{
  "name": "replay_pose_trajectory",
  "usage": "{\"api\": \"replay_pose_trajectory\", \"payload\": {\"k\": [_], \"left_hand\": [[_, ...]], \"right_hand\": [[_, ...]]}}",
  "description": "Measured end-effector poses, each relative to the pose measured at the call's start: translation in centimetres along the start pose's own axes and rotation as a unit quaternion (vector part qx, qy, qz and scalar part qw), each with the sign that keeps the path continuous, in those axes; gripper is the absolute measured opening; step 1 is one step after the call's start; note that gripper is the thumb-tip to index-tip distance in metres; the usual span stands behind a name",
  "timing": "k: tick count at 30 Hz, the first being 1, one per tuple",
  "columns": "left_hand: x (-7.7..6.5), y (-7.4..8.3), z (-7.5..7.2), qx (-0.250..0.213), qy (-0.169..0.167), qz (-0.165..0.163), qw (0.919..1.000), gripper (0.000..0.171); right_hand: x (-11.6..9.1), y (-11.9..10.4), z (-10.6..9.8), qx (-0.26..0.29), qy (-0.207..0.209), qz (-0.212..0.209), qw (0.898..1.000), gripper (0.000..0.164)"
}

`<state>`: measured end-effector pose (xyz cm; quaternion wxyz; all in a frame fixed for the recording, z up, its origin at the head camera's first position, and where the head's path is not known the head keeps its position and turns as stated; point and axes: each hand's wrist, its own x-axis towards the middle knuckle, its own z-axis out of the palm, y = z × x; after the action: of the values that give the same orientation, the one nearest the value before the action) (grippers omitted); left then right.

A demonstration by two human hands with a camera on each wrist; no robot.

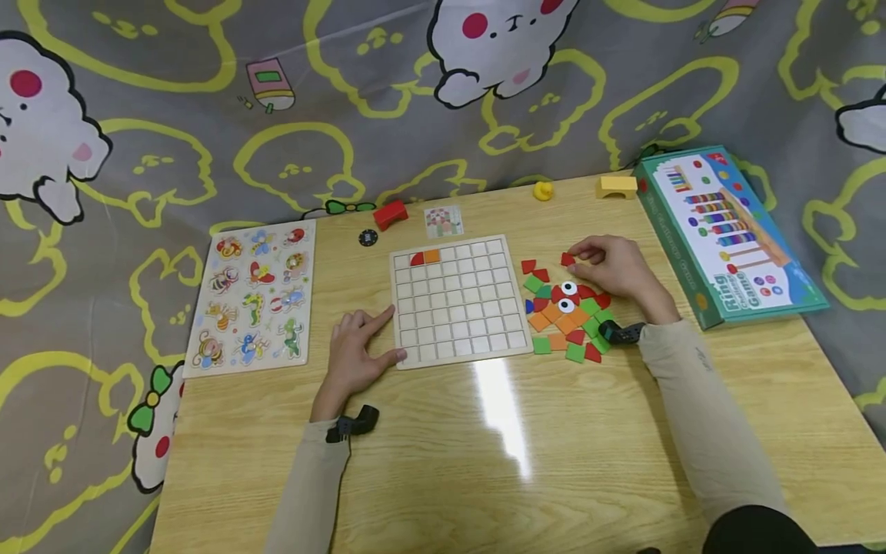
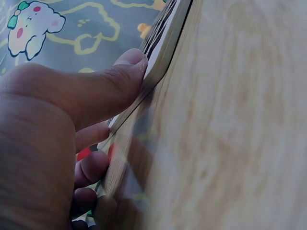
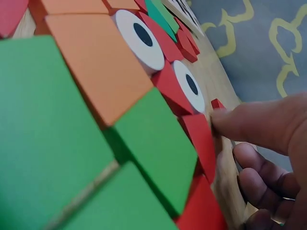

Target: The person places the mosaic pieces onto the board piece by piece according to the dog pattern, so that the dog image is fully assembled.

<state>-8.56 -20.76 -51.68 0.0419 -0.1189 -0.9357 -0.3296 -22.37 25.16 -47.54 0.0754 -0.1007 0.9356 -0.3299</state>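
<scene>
My left hand (image 1: pixel 356 350) rests beside a wooden grid board (image 1: pixel 457 300), its index finger on the left edge and its thumb at the near left corner. In the left wrist view the thumb (image 2: pixel 127 79) presses the board's rim. Two tiles sit in the board's far row: a red curved-edge tile (image 1: pixel 417 259) and an orange square (image 1: pixel 432 256). Right of the board, my right hand (image 1: pixel 616 265) pinches a red tile (image 1: pixel 567 259) at the far side of a loose tile pile. Two round eye tiles (image 3: pixel 140 40) lie among green squares (image 3: pixel 151 143) and orange squares.
A small picture card (image 1: pixel 443 221), red block (image 1: pixel 391 215), black disc (image 1: pixel 368 238), yellow duck (image 1: pixel 543 191) and yellow arch block (image 1: pixel 616 187) stand along the back. An insect puzzle board (image 1: pixel 252 296) lies left. A green game box (image 1: pixel 727 231) lies right.
</scene>
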Motion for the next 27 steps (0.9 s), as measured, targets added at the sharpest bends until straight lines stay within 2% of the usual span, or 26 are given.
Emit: {"api": "replay_pose_trajectory", "payload": {"k": [9, 18, 23, 27], "left_hand": [[0.0, -0.1, 0.1, 0.003, 0.004, 0.006, 1.0000, 0.077], [0.0, -0.1, -0.1, 0.004, 0.003, 0.005, 1.0000, 0.077], [0.1, -0.2, -0.2, 0.003, 0.003, -0.002, 1.0000, 0.077], [0.1, -0.3, 0.0, 0.002, 0.004, 0.001, 1.0000, 0.077]], "right_hand": [[0.4, -0.5, 0.5, -0.012, -0.008, -0.006, 1.000, 0.033], [1.2, -1.4, 0.5, -0.010, -0.045, -0.010, 0.999, 0.034], [2.9, -4.4, 1.2, 0.068, 0.009, -0.037, 0.997, 0.037], [4.9, -7.5, 3.0, 0.113, 0.040, -0.074, 0.990, 0.037]]}}
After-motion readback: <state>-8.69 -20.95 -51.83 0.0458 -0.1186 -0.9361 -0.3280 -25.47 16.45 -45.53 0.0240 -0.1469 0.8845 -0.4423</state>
